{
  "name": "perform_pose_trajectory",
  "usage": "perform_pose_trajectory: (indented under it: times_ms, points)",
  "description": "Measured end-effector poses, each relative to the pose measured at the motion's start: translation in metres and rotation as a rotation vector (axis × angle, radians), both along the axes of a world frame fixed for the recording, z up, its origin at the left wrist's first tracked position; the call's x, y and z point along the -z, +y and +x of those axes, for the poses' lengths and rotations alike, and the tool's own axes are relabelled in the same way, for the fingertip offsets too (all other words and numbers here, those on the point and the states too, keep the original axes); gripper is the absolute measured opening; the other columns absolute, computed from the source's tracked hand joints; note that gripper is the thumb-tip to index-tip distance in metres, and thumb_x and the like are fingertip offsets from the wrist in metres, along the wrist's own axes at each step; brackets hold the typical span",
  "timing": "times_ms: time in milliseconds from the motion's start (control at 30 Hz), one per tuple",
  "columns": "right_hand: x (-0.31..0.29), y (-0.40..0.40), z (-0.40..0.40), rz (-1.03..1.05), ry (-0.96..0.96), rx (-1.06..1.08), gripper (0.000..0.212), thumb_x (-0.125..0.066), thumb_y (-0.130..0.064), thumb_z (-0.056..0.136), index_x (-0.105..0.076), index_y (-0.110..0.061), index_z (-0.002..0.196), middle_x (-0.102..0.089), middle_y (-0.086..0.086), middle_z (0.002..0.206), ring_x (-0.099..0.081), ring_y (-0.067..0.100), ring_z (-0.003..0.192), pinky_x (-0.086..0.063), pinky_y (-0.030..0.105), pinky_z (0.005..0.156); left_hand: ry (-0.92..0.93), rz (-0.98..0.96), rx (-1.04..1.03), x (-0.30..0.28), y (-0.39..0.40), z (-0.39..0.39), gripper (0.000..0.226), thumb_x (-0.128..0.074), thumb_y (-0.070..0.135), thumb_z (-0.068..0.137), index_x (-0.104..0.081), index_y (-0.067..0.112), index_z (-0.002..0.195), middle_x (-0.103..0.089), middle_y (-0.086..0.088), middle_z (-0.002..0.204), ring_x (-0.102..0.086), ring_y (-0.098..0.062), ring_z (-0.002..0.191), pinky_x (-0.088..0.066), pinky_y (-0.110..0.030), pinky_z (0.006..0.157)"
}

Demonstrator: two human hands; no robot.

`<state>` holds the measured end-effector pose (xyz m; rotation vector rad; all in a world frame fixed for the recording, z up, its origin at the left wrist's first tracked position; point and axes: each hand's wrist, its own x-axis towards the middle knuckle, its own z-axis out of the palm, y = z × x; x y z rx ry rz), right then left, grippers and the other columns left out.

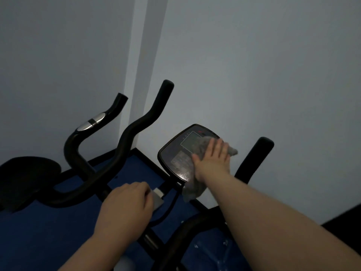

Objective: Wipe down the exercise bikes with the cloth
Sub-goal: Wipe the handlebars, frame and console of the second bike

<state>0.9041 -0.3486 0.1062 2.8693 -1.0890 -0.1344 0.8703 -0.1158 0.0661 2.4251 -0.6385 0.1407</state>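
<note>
A black exercise bike fills the lower half of the dim view, with its console (180, 153) tilted toward me. My right hand (212, 159) lies flat, fingers spread, pressing a grey cloth (193, 189) against the console's right side; cloth ends stick out above the fingers and hang below the console. My left hand (129, 204) is curled around the bike's handlebar (127, 137) beside a silver grip pad (158, 199). A second handlebar end (256, 155) rises to the right of the console.
Another bike's handlebar (93, 122) with a silver sensor stands at the left, next to a dark seat (27, 177). Blue floor mat (48, 231) lies below. A pale wall with a corner strip (254, 65) stands close behind the bikes.
</note>
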Motion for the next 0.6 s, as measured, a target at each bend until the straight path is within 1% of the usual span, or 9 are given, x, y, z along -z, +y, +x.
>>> perform_pose_trajectory:
  times_ms: [67, 133, 200, 267, 333, 367, 400, 500, 600]
  points:
    - [-0.008, -0.006, 0.019, 0.011, -0.099, 0.073, 0.08, -0.015, -0.058, 0.096, 0.026, -0.009, 0.145, 0.03, 0.016, 0.154, 0.025, 0.038, 0.141, 0.007, 0.049, 0.117, -0.003, 0.001, -0.014, 0.002, -0.001, 0.001, 0.022, -0.038, 0.034, 0.095, -0.059, 0.029, 0.094, -0.06, 0.014, 0.084, -0.052, -0.005, 0.076, -0.042, -0.024, 0.071]
    - [-0.009, -0.002, 0.042, -0.092, -0.136, -0.004, 0.075, -0.01, -0.055, 0.097, 0.021, -0.008, 0.147, 0.024, 0.018, 0.156, 0.022, 0.038, 0.142, 0.007, 0.05, 0.117, -0.012, 0.001, -0.025, 0.003, -0.003, 0.0, 0.02, -0.038, 0.033, 0.095, -0.058, 0.029, 0.092, -0.059, 0.014, 0.082, -0.052, -0.005, 0.074, -0.042, -0.024, 0.069]
    - [-0.005, 0.016, 0.056, -0.136, -0.165, -0.2, 0.07, -0.008, -0.05, 0.099, 0.015, -0.008, 0.149, 0.019, 0.016, 0.158, 0.02, 0.034, 0.144, 0.008, 0.048, 0.118, -0.015, -0.001, -0.036, 0.004, -0.003, 0.002, 0.019, -0.039, 0.033, 0.094, -0.057, 0.03, 0.09, -0.058, 0.014, 0.08, -0.052, -0.005, 0.073, -0.04, -0.023, 0.066]
    - [0.011, 0.042, 0.046, -0.126, -0.152, -0.458, 0.067, -0.012, -0.047, 0.1, 0.01, -0.011, 0.151, 0.016, 0.011, 0.159, 0.019, 0.029, 0.145, 0.01, 0.044, 0.117, -0.022, -0.008, -0.036, 0.005, -0.002, 0.002, 0.016, -0.041, 0.033, 0.094, -0.056, 0.031, 0.088, -0.057, 0.013, 0.077, -0.051, -0.005, 0.071, -0.037, -0.023, 0.061]
    - [0.029, 0.057, 0.02, -0.12, -0.042, -0.643, 0.069, -0.017, -0.048, 0.1, 0.015, -0.014, 0.15, 0.02, 0.008, 0.158, 0.022, 0.025, 0.144, 0.014, 0.041, 0.115, -0.034, -0.004, -0.028, 0.003, -0.001, 0.001, 0.016, -0.042, 0.032, 0.094, -0.056, 0.03, 0.085, -0.055, 0.013, 0.072, -0.051, -0.005, 0.068, -0.035, -0.023, 0.057]
    - [0.03, 0.054, 0.006, -0.132, 0.024, -0.664, 0.071, -0.019, -0.05, 0.1, 0.019, -0.014, 0.148, 0.024, 0.006, 0.157, 0.024, 0.024, 0.143, 0.015, 0.04, 0.114, -0.034, -0.003, -0.02, 0.002, -0.001, 0.0, 0.017, -0.042, 0.032, 0.094, -0.056, 0.029, 0.086, -0.055, 0.012, 0.072, -0.051, -0.005, 0.068, -0.035, -0.023, 0.058]
    - [0.029, 0.045, -0.004, -0.154, 0.083, -0.623, 0.073, -0.019, -0.052, 0.099, 0.024, -0.015, 0.146, 0.029, 0.006, 0.155, 0.027, 0.024, 0.142, 0.016, 0.04, 0.113, -0.027, -0.007, -0.012, 0.002, -0.001, 0.001, 0.017, -0.042, 0.032, 0.095, -0.057, 0.029, 0.088, -0.056, 0.012, 0.073, -0.051, -0.005, 0.069, -0.036, -0.023, 0.059]
    - [0.009, 0.018, -0.027, -0.162, 0.198, -0.31, 0.078, -0.012, -0.059, 0.096, 0.031, -0.013, 0.142, 0.039, 0.006, 0.149, 0.031, 0.027, 0.14, 0.014, 0.043, 0.115, 0.011, -0.021, -0.003, -0.001, 0.002, 0.0, 0.018, -0.04, 0.033, 0.096, -0.058, 0.028, 0.093, -0.056, 0.014, 0.075, -0.051, -0.004, 0.071, -0.037, -0.024, 0.061]
    - [-0.001, 0.008, -0.011, -0.06, 0.073, -0.131, 0.078, -0.012, -0.058, 0.097, 0.029, -0.011, 0.143, 0.035, 0.01, 0.152, 0.03, 0.029, 0.14, 0.015, 0.043, 0.115, 0.004, -0.011, 0.001, -0.002, 0.0, 0.001, 0.02, -0.039, 0.035, 0.096, -0.058, 0.03, 0.093, -0.057, 0.014, 0.076, -0.051, -0.003, 0.071, -0.04, -0.022, 0.064]
